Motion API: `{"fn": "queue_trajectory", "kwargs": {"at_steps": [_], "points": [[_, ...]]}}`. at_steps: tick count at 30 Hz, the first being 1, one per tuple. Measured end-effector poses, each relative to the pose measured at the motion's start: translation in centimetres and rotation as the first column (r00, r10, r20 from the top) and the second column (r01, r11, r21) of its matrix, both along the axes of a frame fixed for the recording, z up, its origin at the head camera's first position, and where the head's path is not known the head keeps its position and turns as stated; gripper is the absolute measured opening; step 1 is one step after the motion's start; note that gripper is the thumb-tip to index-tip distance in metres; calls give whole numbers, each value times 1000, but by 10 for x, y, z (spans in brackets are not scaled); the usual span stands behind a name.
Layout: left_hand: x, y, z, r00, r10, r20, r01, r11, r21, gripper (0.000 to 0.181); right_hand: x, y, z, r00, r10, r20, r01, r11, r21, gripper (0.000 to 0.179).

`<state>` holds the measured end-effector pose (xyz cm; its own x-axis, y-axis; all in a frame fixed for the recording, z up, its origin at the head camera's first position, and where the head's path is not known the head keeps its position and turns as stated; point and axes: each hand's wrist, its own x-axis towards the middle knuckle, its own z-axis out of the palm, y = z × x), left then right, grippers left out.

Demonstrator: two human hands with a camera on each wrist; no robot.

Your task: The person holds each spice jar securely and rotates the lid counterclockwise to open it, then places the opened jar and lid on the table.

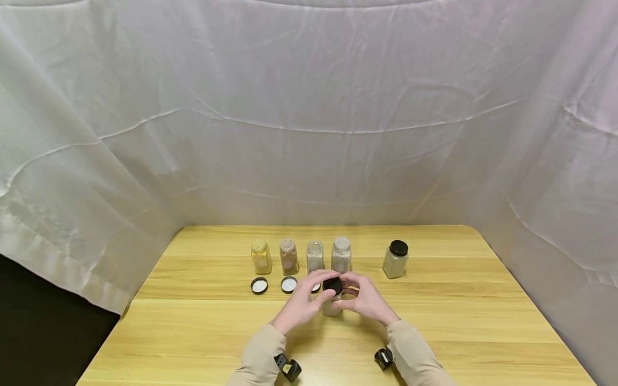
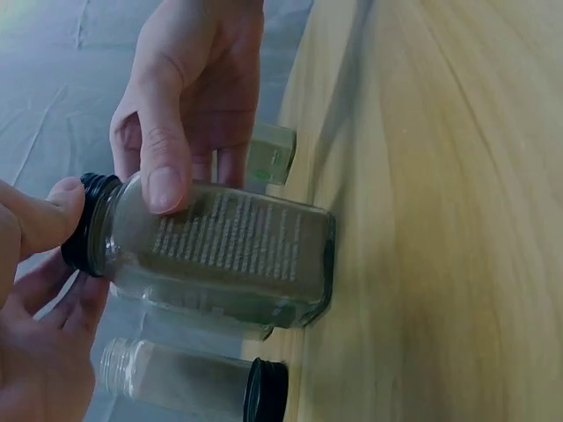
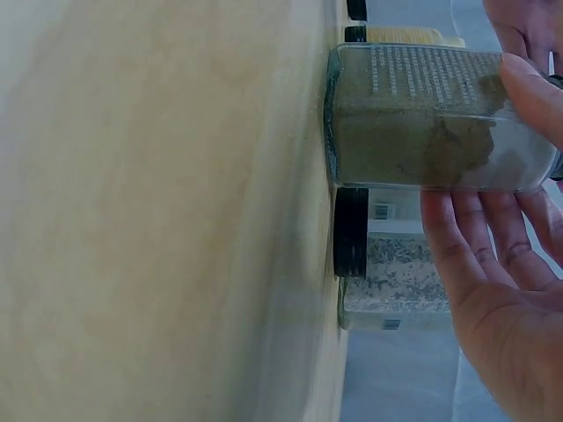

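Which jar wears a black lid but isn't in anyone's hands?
The jar standing alone at the far right; the held jar wears one too; the other four wear none.

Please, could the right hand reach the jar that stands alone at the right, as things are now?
Probably yes: only bare tabletop separates the right hand from the lone jar, though it must first release the held jar.
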<state>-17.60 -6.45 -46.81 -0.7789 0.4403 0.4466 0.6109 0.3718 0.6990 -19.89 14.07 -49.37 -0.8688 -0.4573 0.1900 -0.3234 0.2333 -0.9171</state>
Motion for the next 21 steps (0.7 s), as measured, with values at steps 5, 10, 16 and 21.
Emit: {"fn": "queue_trajectory", "kwargs": {"at_steps": [5,10,16,21], "points": [[2,5,0,993,112,29,-113,993,35,42,0,-1,0,1000,2,10,-2,1000,0,51],[2,9,0,984,170,47,-173,983,55,43,0,-1,1,1000,14,0,-14,1000,-8,50],[2,4,-1,995,88,37,-89,996,29,44,-1,0,-1,1000,17,-15,-17,1000,-11,49],[-2,-2,0,999,-40,26,40,999,-9,39,0,0,-1,1000,2,4,-2,1000,-2,51]]}}
